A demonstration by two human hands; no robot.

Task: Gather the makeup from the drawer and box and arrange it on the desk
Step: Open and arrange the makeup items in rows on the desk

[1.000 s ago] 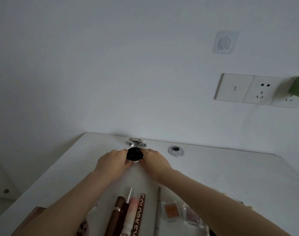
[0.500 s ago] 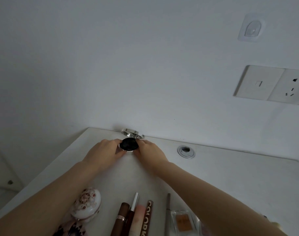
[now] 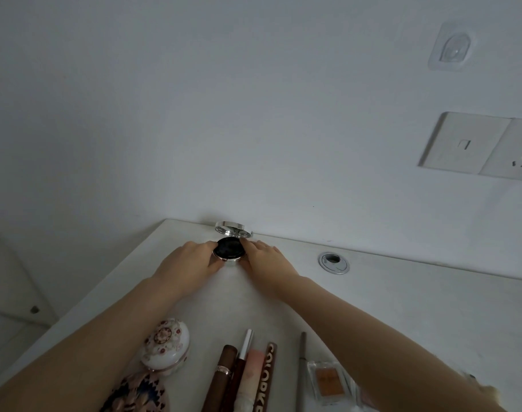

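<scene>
A round silver compact (image 3: 229,251) with a black inside stands open at the far edge of the white desk (image 3: 402,307), its lid tilted back against the wall. My left hand (image 3: 188,264) grips its left side and my right hand (image 3: 265,260) its right side. Near me lie a flowered white egg-shaped case (image 3: 166,347), a brown tube (image 3: 221,373), a thin white-capped pen (image 3: 245,344), a pink tube (image 3: 251,379), a brown lettered stick (image 3: 264,379), a grey pencil (image 3: 302,367) and a clear orange eyeshadow case (image 3: 328,379).
A metal cable grommet (image 3: 333,262) sits in the desk to the right of the compact. A wall switch and socket plate (image 3: 477,145) and a clear adhesive hook (image 3: 451,50) are on the wall. A patterned item (image 3: 138,394) lies at the lower left.
The view has shifted to the left and a little down, bringing the egg-shaped case into sight. Both hands stay on the compact, which has moved slightly toward the wall.
</scene>
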